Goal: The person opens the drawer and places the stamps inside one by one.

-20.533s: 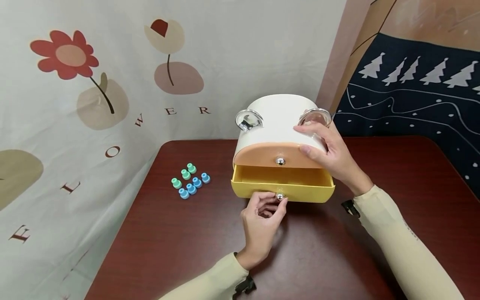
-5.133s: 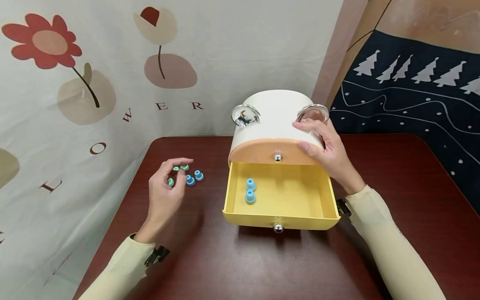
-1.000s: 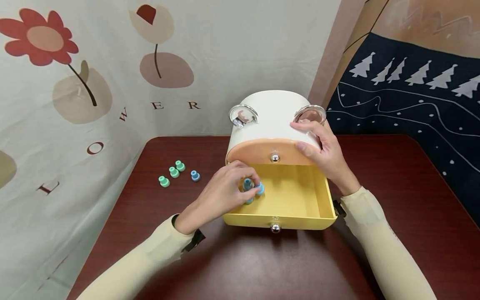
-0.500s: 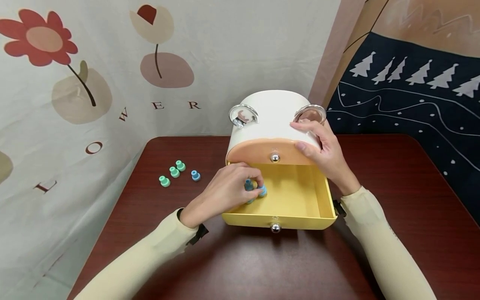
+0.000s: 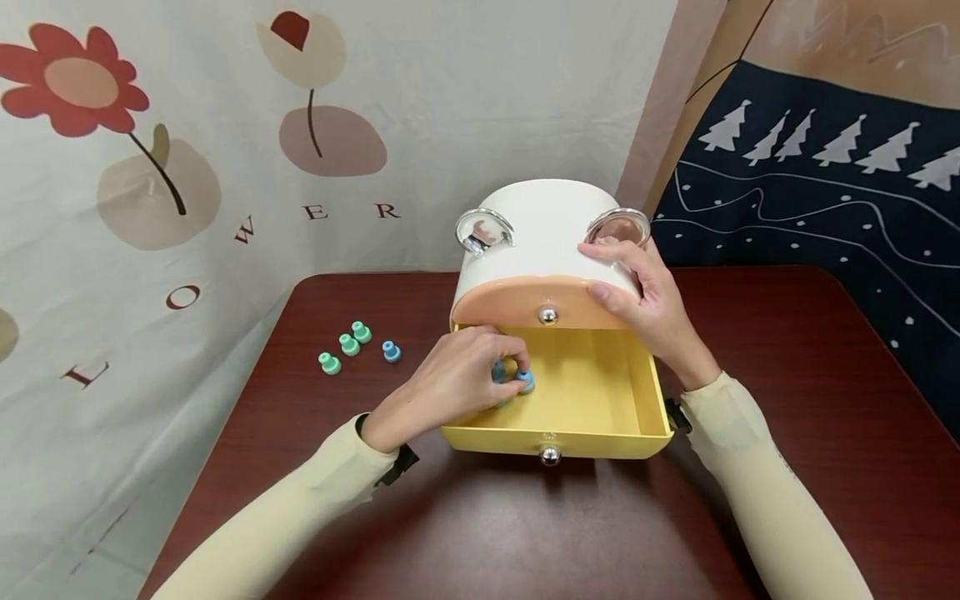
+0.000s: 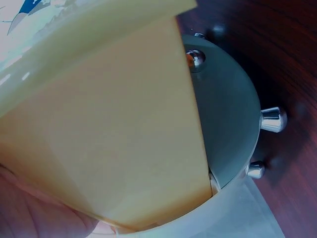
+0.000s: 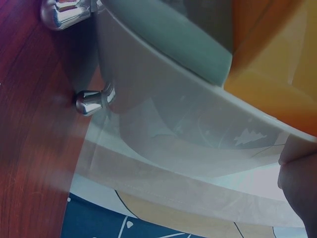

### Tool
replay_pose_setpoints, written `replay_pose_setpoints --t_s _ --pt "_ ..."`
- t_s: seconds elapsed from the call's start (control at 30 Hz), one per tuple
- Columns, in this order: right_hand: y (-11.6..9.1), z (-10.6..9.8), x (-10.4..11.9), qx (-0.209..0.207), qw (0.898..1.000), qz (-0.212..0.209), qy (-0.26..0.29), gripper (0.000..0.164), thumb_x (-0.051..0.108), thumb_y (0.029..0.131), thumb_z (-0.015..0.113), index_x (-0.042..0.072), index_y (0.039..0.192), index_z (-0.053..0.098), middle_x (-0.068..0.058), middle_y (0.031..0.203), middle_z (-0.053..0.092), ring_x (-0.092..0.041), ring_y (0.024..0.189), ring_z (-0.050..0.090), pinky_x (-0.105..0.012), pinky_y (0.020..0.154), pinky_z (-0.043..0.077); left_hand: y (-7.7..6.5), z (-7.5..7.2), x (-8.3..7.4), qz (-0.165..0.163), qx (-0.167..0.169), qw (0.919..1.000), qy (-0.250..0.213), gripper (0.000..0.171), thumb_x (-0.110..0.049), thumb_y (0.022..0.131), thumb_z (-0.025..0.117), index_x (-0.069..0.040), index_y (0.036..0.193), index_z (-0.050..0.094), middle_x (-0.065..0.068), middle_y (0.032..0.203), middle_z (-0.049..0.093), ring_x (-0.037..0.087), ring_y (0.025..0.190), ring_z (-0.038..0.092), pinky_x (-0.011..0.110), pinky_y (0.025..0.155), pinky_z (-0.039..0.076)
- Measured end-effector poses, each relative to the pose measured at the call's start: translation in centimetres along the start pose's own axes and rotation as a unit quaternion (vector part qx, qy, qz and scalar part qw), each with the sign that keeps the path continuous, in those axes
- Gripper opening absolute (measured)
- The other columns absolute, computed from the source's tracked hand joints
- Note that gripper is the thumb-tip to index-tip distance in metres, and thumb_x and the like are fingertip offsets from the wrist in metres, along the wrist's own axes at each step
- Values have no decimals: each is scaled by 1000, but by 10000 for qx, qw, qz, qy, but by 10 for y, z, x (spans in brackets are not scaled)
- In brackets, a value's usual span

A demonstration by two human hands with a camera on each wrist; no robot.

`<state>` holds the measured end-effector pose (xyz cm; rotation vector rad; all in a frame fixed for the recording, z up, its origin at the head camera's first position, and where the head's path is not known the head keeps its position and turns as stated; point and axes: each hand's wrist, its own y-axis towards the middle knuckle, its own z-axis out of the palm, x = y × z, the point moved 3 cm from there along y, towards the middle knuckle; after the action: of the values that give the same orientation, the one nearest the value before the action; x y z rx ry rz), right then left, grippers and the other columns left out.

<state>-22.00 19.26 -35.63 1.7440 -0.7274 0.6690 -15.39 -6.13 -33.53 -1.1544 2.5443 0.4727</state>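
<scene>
Blue peg point(image 5: 527, 382), mid-frame in the head view, is pinched by the left hand point(image 5: 465, 371), slanting in from lower left over the pulled-out yellow drawer point(image 5: 592, 392); another peg point(image 5: 498, 372) sits half-hidden behind. One loose blue peg point(image 5: 391, 352) and three green pegs point(image 5: 349, 344) at left look unplaced. The right hand point(image 5: 652, 300) grips the white cabinet point(image 5: 547, 229). Left wrist: chrome knob point(image 6: 196, 58) upper right, pinch unseen. Right wrist: fingers point(image 7: 302, 183) lower right.

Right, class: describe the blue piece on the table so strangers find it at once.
On the dark red table, find the white cabinet with its yellow drawer open. Left of it, in the head view, sit three green pieces and the blue piece. It sits nearest the cabinet, the only blue one there.
</scene>
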Motion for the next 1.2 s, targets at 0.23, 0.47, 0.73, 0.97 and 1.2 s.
replay_pose_setpoints --t_s 0.23,0.47,0.73,0.97,1.2 --pt "-1 0 0 27 10000 33 -30 46 8 92 69 4 138 73 -2 144 60 -23 131 44 -35 104 40 -13 -10 7 466 -103 9950 -880 17 -17 94 89 -13 107 79 -2 96 73 18 83 63 33 75 53" --pt "0 1 1 21 10000 -8 -15 47 7 92 69 3 138 72 -3 145 61 -24 133 45 -35 106 41 -34 -21 20 1039 -1030 9770 -1552 23 -7 94 86 -10 116 80 -3 113 77 19 94 66 39 78 54" --pt "1 2 1 9 10000 17 16 47 7 92 70 3 139 72 -2 144 60 -24 132 45 -34 103 41 -68 -29 46 440 -2334 9460 -2207 29 6 99 74 -11 123 78 -1 119 75 17 101 67 28 88 53" --pt "4 4 2 55 10000 -12 8 46 7 93 70 3 138 72 -5 147 58 -24 134 44 -35 107 41 -93 -30 76 -206 -2930 9313 -2156 36 8 99 69 -8 131 73 4 126 73 19 93 61 28 82 50" --pt "1 1 1 -31 10000 44 -50 46 7 93 69 3 138 72 -3 144 58 -24 131 44 -34 103 41 -96 -27 91 -765 -3101 9217 -2201 42 12 93 64 -7 128 73 1 118 73 19 77 59 25 65 46"
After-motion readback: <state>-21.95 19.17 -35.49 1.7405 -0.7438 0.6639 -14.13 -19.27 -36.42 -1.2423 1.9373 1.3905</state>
